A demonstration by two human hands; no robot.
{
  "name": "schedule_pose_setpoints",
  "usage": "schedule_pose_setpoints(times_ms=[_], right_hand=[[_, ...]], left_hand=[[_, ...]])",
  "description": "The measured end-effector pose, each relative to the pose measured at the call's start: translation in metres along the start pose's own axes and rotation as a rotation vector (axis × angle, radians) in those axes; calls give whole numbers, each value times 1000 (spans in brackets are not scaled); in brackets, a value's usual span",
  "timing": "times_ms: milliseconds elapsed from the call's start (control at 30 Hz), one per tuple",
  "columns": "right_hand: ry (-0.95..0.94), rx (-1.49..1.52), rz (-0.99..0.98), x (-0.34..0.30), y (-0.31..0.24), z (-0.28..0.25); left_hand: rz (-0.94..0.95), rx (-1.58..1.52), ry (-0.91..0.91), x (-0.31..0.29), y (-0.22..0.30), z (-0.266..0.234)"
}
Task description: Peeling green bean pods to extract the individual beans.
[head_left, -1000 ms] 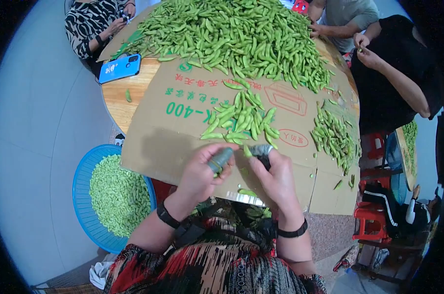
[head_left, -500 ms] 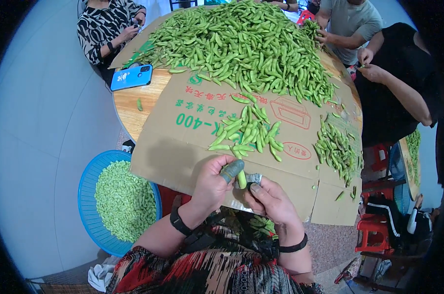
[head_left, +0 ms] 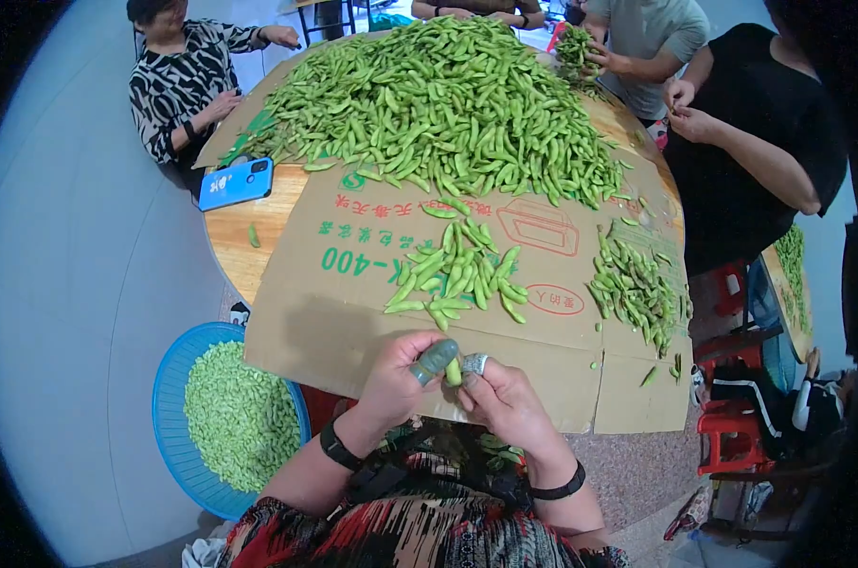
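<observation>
A green soybean pod is pinched between my hands, just above the near edge of the cardboard. My left hand grips its upper part, a dark green cover on the thumb. My right hand is closed at the lower end, a silvery band round one finger; its fingertips are partly hidden. Just beyond my hands lies a small group of pods on the flattened cardboard. A blue basket full of shelled beans stands lower left, beside the table.
A large heap of pods covers the far side. A smaller pile lies to the right. On the wooden table rests a blue phone. Several people sit around; one in black handles something small. Red stools stand at right.
The view has shifted a little. My hands have drawn closer together around the pod. At far left, the person in the patterned shirt has stretched one arm out.
</observation>
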State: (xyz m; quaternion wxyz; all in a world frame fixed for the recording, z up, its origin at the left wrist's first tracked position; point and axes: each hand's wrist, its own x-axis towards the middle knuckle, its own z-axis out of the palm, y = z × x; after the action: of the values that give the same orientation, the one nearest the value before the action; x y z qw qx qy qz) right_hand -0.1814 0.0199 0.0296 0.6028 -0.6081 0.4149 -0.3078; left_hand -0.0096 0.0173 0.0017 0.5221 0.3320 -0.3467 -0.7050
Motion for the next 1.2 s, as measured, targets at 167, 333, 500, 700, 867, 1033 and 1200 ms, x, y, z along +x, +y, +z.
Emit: schedule_pose_setpoints(times_ms=[167,333,500,700,867,1033,1200], right_hand=[[-97,353,131,0,8,-3],[260,-264,-197,4,15,5],[226,301,133,7,21,-5],[379,-145,-168,9,-2,-20],[250,-93,-120,10,10,-8],[377,-349,-87,8,5,0],[419,-395,-43,11,9,2]], left_hand=[[-149,-208,-103,4,3,5],[321,609,107,8,-16,8],[-83,167,122,5,-11,10],[253,708,-6,10,5,13],[255,767,-67,5,1,17],[284,1072,-87,2,2,10],[416,1351,-50,-8,-5,23]])
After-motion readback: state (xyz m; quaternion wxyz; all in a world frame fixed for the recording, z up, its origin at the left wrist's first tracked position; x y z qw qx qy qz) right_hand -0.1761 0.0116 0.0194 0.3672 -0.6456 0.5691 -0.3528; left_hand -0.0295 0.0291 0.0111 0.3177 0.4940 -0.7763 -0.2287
